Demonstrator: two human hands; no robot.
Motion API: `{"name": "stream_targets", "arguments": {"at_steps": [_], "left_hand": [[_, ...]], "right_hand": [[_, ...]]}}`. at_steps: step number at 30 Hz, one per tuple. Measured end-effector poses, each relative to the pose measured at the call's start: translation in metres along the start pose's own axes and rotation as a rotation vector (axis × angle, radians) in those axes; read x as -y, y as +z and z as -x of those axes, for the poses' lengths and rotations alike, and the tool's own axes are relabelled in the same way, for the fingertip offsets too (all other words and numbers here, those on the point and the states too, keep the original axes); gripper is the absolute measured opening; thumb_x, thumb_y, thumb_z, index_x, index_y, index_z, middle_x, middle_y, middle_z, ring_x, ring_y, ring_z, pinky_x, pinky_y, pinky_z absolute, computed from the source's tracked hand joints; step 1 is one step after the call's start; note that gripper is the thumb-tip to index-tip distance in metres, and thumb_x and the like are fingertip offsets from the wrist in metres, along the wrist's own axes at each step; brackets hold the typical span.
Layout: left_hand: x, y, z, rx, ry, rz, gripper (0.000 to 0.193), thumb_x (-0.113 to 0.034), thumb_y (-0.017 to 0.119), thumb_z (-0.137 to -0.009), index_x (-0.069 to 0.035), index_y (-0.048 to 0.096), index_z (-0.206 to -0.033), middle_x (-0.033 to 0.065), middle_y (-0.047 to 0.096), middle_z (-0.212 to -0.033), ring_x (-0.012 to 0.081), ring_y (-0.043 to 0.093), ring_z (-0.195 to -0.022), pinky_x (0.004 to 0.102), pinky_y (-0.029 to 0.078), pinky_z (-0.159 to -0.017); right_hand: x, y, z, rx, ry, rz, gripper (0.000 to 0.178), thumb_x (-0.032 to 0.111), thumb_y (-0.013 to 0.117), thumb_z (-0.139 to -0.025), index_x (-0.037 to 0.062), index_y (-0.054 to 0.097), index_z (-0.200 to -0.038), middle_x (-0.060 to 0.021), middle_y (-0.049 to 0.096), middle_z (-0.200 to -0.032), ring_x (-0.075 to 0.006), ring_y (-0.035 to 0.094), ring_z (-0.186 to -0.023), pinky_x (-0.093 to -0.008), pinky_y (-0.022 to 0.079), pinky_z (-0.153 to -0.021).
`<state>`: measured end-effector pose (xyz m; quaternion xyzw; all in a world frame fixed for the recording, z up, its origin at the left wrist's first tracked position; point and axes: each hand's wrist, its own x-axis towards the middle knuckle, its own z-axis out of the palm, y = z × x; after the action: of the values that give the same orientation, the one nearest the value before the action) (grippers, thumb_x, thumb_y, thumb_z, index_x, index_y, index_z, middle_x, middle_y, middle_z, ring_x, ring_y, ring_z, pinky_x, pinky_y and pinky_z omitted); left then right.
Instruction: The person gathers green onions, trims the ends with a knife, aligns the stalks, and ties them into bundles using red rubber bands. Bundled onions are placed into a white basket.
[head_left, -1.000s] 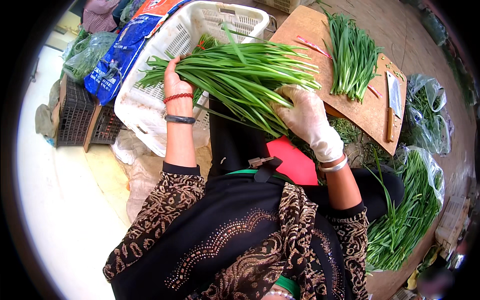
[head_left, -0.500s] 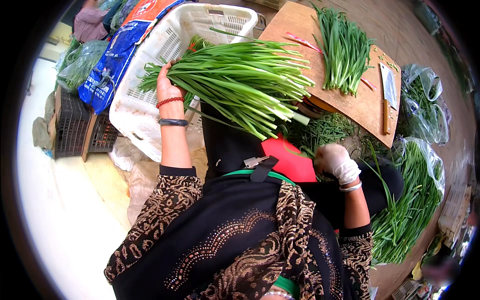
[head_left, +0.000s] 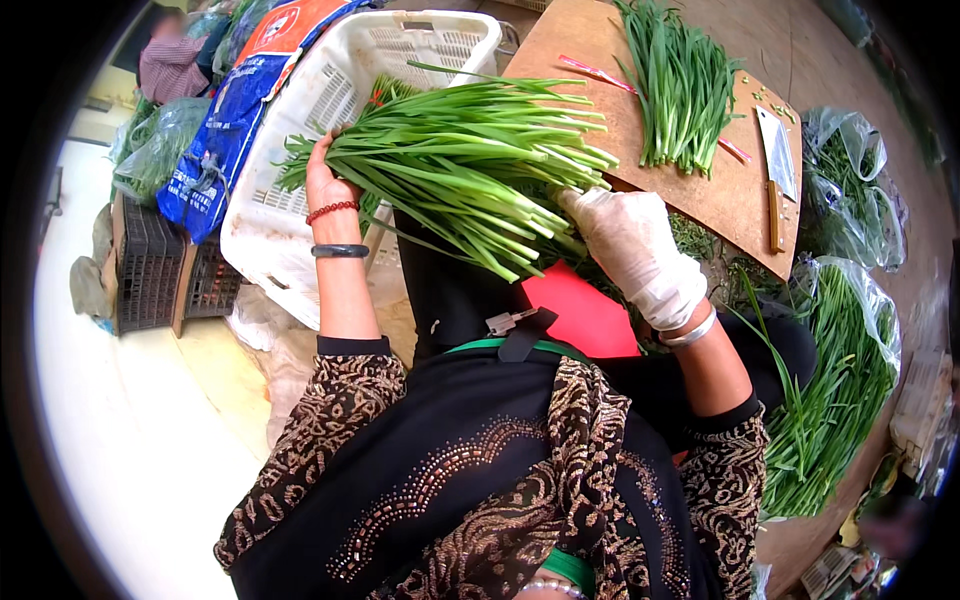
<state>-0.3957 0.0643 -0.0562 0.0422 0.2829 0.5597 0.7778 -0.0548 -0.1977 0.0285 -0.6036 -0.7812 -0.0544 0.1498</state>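
My bare left hand [head_left: 328, 188] is wrapped round the leafy end of a large bunch of garlic chives [head_left: 460, 160], held sideways above my lap. Its pale stems point to the right. My right hand [head_left: 635, 240], in a white glove, has its fingers pinched at the stem ends. Beyond it, on a wooden board [head_left: 570, 40], lies another pile of garlic chives [head_left: 682, 90] across a red-and-white strip [head_left: 598, 74]. A cleaver [head_left: 776, 150] with a wooden handle rests at the board's right side.
A white plastic basket [head_left: 262, 225] at the left holds more greens. Beside it are a blue-and-orange sack [head_left: 215, 135] and dark crates [head_left: 150, 265]. Bagged chives [head_left: 835, 400] lie at my right, another bag of greens [head_left: 850, 190] farther off. A person [head_left: 170, 60] is at the far left.
My right hand has come up from beside the red surface near my lap to the stem ends of the bunch. My left hand keeps its hold, nearly still.
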Motion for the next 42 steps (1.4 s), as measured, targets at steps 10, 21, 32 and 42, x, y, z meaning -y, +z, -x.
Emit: {"name": "stream_targets", "arguments": {"at_steps": [10,21,32,42], "left_hand": [[0.004,-0.015,-0.007,-0.020,-0.056,-0.189,0.019,-0.016,0.061,-0.087,-0.003,0.071,-0.097,0.0142,0.073,-0.100,0.0299,0.069,-0.092,0.0464,0.056,-0.089],[-0.009,-0.015,-0.013,-0.045,-0.042,-0.155,0.023,-0.017,0.059,-0.088,-0.001,0.070,-0.100,0.0165,0.071,-0.104,0.0335,0.068,-0.095,0.0496,0.055,-0.091],[0.019,0.005,0.005,-0.169,0.116,-0.259,0.027,-0.019,0.059,-0.089,0.001,0.068,-0.105,0.0187,0.070,-0.107,0.0340,0.068,-0.097,0.0475,0.056,-0.091],[0.016,0.002,0.002,-0.246,0.141,-0.214,0.028,-0.019,0.058,-0.090,0.001,0.067,-0.107,0.0181,0.070,-0.109,0.0344,0.067,-0.099,0.0486,0.053,-0.094]], "right_hand": [[-0.055,0.037,0.062,0.504,0.300,-0.380,0.018,0.023,0.069,-0.086,0.0059,0.070,-0.090,-0.0116,0.067,-0.072,-0.0251,0.068,-0.071,-0.0350,0.052,-0.063],[-0.002,0.066,-0.020,-0.004,0.515,-1.939,0.033,0.022,0.068,-0.093,0.0082,0.065,-0.123,-0.0079,0.070,-0.112,-0.0185,0.064,-0.103,-0.0308,0.053,-0.088],[0.012,0.057,-0.012,-0.191,0.395,-1.577,0.031,0.007,0.070,-0.089,0.0009,0.063,-0.118,-0.0050,0.070,-0.108,-0.0106,0.062,-0.093,-0.0290,0.050,-0.086],[0.022,0.053,-0.005,-0.227,0.690,-1.919,0.026,0.008,0.064,-0.087,-0.0009,0.063,-0.112,-0.0011,0.065,-0.098,-0.0093,0.059,-0.083,-0.0256,0.049,-0.073]]}}
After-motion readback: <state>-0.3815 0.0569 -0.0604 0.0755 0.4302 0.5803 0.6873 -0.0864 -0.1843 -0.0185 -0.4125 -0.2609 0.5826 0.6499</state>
